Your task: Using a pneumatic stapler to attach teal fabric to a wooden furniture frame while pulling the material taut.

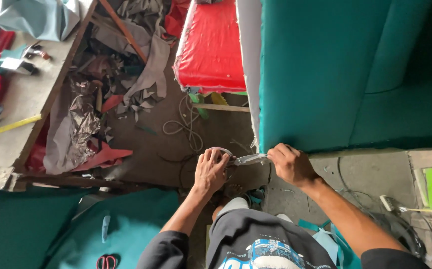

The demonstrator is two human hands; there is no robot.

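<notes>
Nearest the camera, at the bottom edge, a dark grey shirt with a pale blue print [261, 244] covers the person's chest, and both bare forearms reach forward from it. Beside the left arm, a small pair of red-handled scissors [107, 261] lies on a spread sheet of teal fabric [51, 229] in the lower left corner. The left hand [210, 170] has its fingers [221, 158] curled together around the handles of a pair of grey metal shears [238, 160], whose blades point rightward. The right hand [289, 163] sits just beside the blade tips, its fingers [276, 152] pressed together in a pinch on the pale loose edge of the teal cover at the lower corner of a big teal upholstered sofa frame [325, 74] that rises right in front of the person. The shears lie between the two hands, touching that pinched edge at the sofa's bottom corner, above the grey concrete floor [370, 174]. Beyond the left hand, a loop of pale cord [186, 124] lies on the floor. Farther off, to the left, a heap of grey, silver and red fabric scraps [101, 99] lies beside a worn wooden table [21, 99] that carries a yellow strip [6, 127]. At the far end sits a shiny red vinyl cushion [211, 45].
</notes>
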